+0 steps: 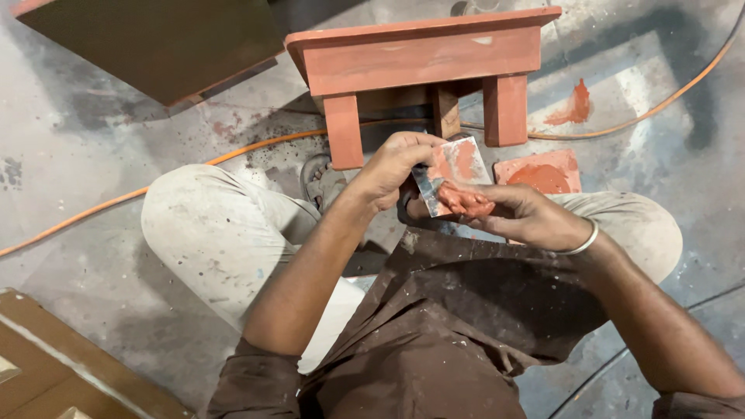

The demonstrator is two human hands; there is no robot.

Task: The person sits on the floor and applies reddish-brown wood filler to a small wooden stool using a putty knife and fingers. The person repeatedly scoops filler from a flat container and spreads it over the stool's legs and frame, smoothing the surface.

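Fingers: left hand [392, 167] is curled closed over the upper edge of a putty knife blade [454, 172]; right hand [521, 215] is closed on the blade's lower end, thumb and fingertips pressing a lump of red-brown putty [466, 203] against it.
Blade: thin, flat metal, smeared with putty, held between both hands above the lap, just in front of the small wooden stool [423, 58].
Putty: soft and pasty by the look of it, likely sticky; it will smear and deform under any pressure, so it wants scooping or pushing with the blade, not pinching.
Blade handling: light and stiff with some spring, judging by its thinness; its edges may be sharp and the paste makes the face slippery, so the clean margins or the handle end are the safer hold. The handle itself is hidden under the hands.
Stool: coated in the same red-brown tone, standing on the concrete floor [93, 140] near the knees.
Putty supply: a square tile [543, 172] with a mound of putty lies on the floor just beyond the right hand.
Around: an orange cable [256, 146] runs across the floor; a dark board [155, 43] lies at upper left.
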